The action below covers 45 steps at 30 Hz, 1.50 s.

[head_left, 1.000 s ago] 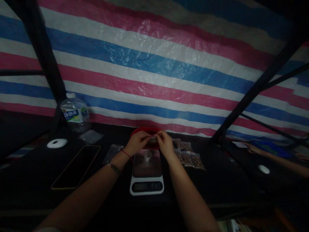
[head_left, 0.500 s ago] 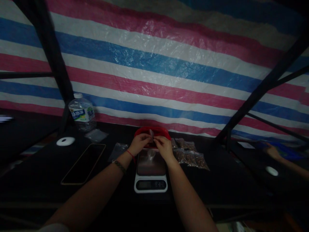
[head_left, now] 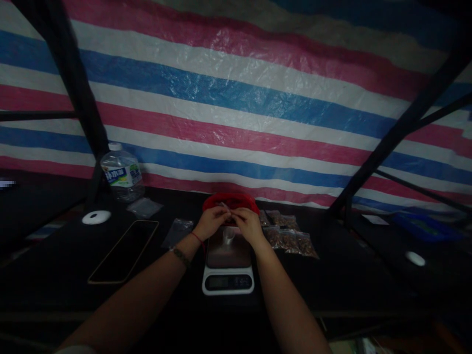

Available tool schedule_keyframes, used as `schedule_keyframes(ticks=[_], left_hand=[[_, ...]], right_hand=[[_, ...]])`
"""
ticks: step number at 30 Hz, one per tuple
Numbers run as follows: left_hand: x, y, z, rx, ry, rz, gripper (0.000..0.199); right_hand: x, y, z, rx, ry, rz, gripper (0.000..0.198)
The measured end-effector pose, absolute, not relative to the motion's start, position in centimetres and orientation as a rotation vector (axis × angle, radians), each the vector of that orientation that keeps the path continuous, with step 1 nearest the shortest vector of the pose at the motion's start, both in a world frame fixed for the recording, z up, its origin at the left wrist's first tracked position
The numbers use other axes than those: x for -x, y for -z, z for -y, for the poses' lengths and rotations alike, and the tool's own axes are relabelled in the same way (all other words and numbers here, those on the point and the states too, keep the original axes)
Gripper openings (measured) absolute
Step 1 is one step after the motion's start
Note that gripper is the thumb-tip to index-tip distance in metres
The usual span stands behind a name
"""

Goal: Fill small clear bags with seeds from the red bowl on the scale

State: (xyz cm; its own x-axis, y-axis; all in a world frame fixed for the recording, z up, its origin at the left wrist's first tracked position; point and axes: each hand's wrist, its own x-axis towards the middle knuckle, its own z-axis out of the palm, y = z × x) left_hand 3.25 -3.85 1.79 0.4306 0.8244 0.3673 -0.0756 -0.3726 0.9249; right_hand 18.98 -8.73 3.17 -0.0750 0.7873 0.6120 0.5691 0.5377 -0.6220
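My left hand [head_left: 211,221] and my right hand [head_left: 249,226] meet over the near side of a red basin [head_left: 207,202]. Pinched between both sets of fingertips is a small clear plastic bag [head_left: 223,206], mostly hidden by the fingers; its contents cannot be made out. Below my hands stands a white digital scale [head_left: 228,286] with a small clear cup [head_left: 229,237] on its dark plate. Several filled zip bags [head_left: 289,240] with brown pieces lie to the right of my right hand. Flat clear bags [head_left: 177,232] are beside my left wrist.
A phone [head_left: 124,251] lies on the dark table at left, near a white round object [head_left: 96,217]. Behind them are a large clear bottle [head_left: 122,174] and more clear bags [head_left: 144,207]. Far right, a blue tray [head_left: 424,228] and another white object [head_left: 415,258] rest.
The small bag stood upright between my fingers and is now lower and tilted, with my fingers closer together. The other person's hand by the blue tray has left the view.
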Motion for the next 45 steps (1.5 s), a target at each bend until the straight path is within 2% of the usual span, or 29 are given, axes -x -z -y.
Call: schedule_keyframes(ticks=[7,12,19,23,29,32,36,39,42,45], left_hand=[[-3.4,-1.8,4.3,-1.838,-1.141,-0.686,0.024],[-3.2,-2.3,4.8,-1.937,-1.143,-0.654,0.023],[-3.6,-2.8,5.6,-2.101,-1.234,-0.891,0.017],[-3.6,-2.6,5.6,-2.077,-1.3,-0.954,0.015],[-3.0,-3.1,4.9,-2.038,-1.664,-0.871,0.017],[-2.7,-3.3,4.5,-2.022,-1.699,-0.82,0.017],[-2.3,-3.5,4.2,-2.015,-1.667,-0.816,0.019],[-2.3,-3.5,4.2,-2.015,-1.566,-0.812,0.019],[-2.3,-3.3,3.9,-1.965,-1.504,-0.843,0.018],[-2.1,-2.9,3.2,-1.848,-1.598,-0.992,0.021]], right_hand=[[-19.0,-3.4,8.8,1.15,-0.31,1.693,0.014],[-18.6,-3.5,9.2,1.247,-0.107,1.771,0.013],[-17.4,-3.6,9.8,1.437,0.133,1.703,0.012],[-17.4,-3.8,9.9,1.455,0.174,1.574,0.014],[-17.9,-3.7,9.1,1.196,-0.121,1.49,0.014],[-18.1,-3.0,8.3,1.091,-0.346,1.362,0.015],[-18.4,-1.9,7.6,1.061,-0.84,1.035,0.036],[-18.7,-1.6,7.6,0.994,-1.117,0.876,0.043],[-19.0,-1.8,7.9,0.94,-1.206,0.863,0.046],[-19.2,-2.1,8.0,0.923,-1.197,0.889,0.046]])
